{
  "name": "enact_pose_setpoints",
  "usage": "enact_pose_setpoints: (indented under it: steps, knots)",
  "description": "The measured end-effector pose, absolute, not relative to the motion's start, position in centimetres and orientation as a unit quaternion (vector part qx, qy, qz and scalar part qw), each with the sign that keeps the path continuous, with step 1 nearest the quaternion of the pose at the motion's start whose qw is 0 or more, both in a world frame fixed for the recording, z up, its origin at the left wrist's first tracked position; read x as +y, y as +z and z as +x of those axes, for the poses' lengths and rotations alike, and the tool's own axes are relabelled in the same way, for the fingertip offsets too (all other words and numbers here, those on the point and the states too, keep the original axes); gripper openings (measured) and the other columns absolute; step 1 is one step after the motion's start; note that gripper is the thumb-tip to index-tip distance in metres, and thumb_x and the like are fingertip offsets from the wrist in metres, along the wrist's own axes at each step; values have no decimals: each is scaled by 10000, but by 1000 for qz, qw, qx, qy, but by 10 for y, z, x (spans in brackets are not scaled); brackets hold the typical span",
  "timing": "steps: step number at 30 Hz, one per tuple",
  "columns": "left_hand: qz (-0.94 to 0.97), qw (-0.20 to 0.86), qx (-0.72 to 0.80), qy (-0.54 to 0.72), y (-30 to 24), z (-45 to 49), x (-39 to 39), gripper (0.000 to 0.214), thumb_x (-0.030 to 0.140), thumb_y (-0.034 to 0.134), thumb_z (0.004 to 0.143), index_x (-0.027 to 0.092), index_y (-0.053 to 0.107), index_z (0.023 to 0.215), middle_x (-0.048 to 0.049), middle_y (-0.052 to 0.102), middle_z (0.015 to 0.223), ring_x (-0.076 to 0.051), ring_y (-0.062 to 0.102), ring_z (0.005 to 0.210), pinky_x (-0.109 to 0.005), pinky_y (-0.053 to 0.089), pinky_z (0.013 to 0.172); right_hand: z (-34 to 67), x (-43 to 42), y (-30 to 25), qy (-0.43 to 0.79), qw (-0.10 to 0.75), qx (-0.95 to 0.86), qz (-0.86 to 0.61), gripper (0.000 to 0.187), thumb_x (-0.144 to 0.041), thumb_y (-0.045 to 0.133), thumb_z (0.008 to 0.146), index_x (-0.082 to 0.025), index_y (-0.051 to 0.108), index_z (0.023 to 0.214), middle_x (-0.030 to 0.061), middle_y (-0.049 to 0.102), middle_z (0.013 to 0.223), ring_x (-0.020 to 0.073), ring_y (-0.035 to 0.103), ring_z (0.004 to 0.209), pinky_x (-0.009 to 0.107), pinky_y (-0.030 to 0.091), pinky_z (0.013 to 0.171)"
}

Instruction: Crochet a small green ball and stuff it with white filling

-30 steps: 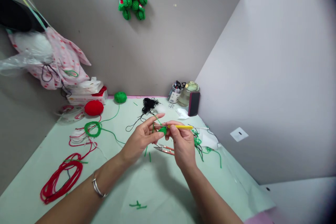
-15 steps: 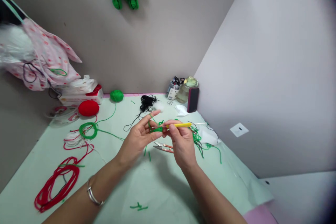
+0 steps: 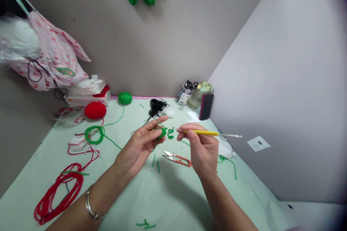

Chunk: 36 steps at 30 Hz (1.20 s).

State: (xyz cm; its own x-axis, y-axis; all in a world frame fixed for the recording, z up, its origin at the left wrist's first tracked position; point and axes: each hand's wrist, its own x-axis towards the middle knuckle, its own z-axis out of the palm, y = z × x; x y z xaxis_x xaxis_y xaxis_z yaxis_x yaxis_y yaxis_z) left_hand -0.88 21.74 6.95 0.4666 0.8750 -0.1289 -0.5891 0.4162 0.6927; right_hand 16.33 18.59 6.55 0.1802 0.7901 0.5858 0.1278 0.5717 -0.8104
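My left hand point(image 3: 143, 140) pinches a small green crochet piece point(image 3: 162, 133) between thumb and fingers, with its index finger stretched out and green yarn over it. In my right hand point(image 3: 202, 144) is a crochet hook point(image 3: 202, 132) with a yellow handle, held like a pen. Its thin tip points left toward the green piece; whether the tip sits in a loop is too small to tell. The hook's other metal end sticks out to the right. Below the hands lie thread snips point(image 3: 177, 158) with orange handles, partly behind my right hand.
Red yarn ball point(image 3: 95, 110), green yarn ball point(image 3: 125, 98), green yarn coil point(image 3: 94, 135) and red yarn loops point(image 3: 58, 198) lie on the left. Black yarn point(image 3: 157, 107) and white stuffing point(image 3: 169, 112) are behind the hands. At back right stand a pen cup point(image 3: 185, 94), jug point(image 3: 200, 95) and phone point(image 3: 206, 107).
My right hand has moved right, away from my left, drawing the hook away from the green piece. The view has shifted slightly, and more of the snips shows.
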Motion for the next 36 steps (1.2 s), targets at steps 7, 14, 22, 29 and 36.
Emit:
enact_pose_setpoints:
  steps: [7, 14, 22, 29, 36]
  knots:
    - [375, 759, 286, 449, 60, -1, 212, 406, 307, 841, 826, 301, 776, 1227, -10, 714, 968, -186, 595, 1020, -318, 418, 970, 159, 196, 56, 343, 636, -564, -399, 137, -276, 688, 981, -279, 825, 978, 18, 741, 888, 137, 676, 769, 266, 577, 719]
    - [386, 745, 312, 445, 62, 0, 214, 437, 312, 836, 816, 299, 768, 1248, 10, 633, 862, -123, 489, 770, -248, 339, 637, 162, 196, 50, 411, 655, -502, -387, 126, -325, 709, 970, -277, 825, 958, 13, 750, 920, 128, 679, 736, 267, 575, 703]
    - [393, 732, 308, 463, 72, 0, 208, 399, 297, 840, 806, 275, 789, 1202, 36, 588, 786, -77, 410, 616, -249, 356, 614, 160, 190, 56, 415, 656, -507, -374, 147, -323, 674, 992, -273, 810, 970, 15, 751, 924, 134, 678, 732, 282, 582, 693]
    - [384, 731, 310, 471, 68, 4, 204, 538, 277, 852, 811, 259, 710, 1330, 36, 624, 789, -81, 417, 620, -237, 365, 591, 156, 183, 60, 311, 647, -579, -387, 145, -258, 675, 980, -260, 819, 975, 27, 748, 916, 132, 655, 717, 283, 562, 675]
    - [416, 718, 310, 465, 66, 0, 205, 466, 311, 846, 814, 280, 755, 1270, 6, 632, 890, -100, 492, 661, -281, 464, 697, 165, 192, 62, 445, 672, -471, -358, 202, -399, 684, 963, -218, 736, 890, 27, 742, 840, 123, 622, 624, 267, 556, 601]
